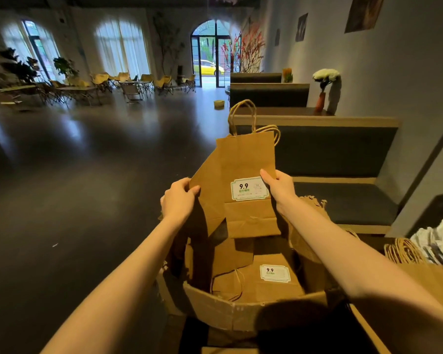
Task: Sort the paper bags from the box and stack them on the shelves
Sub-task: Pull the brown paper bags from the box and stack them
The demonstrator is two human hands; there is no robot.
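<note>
We note open floor left of the cardboard box (241,312). Above it, left hand (179,198) and right hand (279,187) each grasp a paper bag (241,164) edge.

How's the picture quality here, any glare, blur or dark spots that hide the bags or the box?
Head view: the held paper bag and both hands, left hand and right hand, are sharp and evenly lit; the arched windows are blown out; wide-angle bending curves the edges; a dark shadow covers the near rim of the box.
</note>
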